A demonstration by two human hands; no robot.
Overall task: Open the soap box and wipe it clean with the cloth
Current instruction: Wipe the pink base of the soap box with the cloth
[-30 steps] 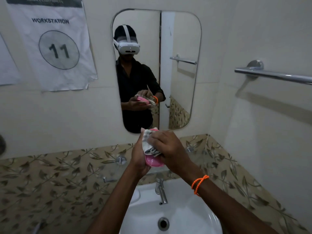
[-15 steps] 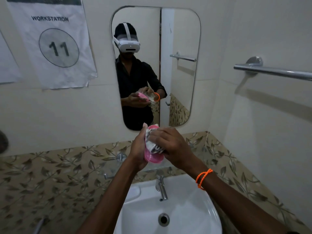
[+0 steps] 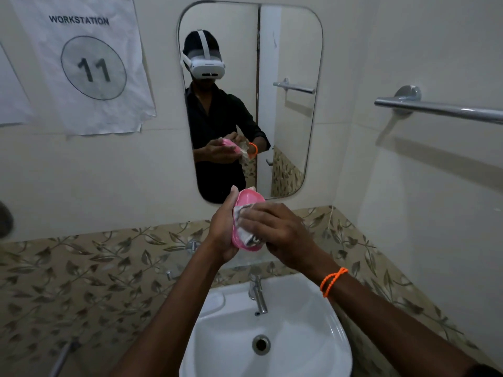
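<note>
dim, flat indoor light | soft shadow under towel bar | wide-angle bending at edges

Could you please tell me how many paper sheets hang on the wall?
2: the "WORKSTATION 11" sheet left of the mirror, and a cropped plain sheet at the left edge.

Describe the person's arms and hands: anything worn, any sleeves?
Both forearms are bare, no gloves on the left hand or right hand. An orange beaded band, looped double, circles the right wrist. The mirror shows a black shirt, sleeves ending near the elbows.
</note>
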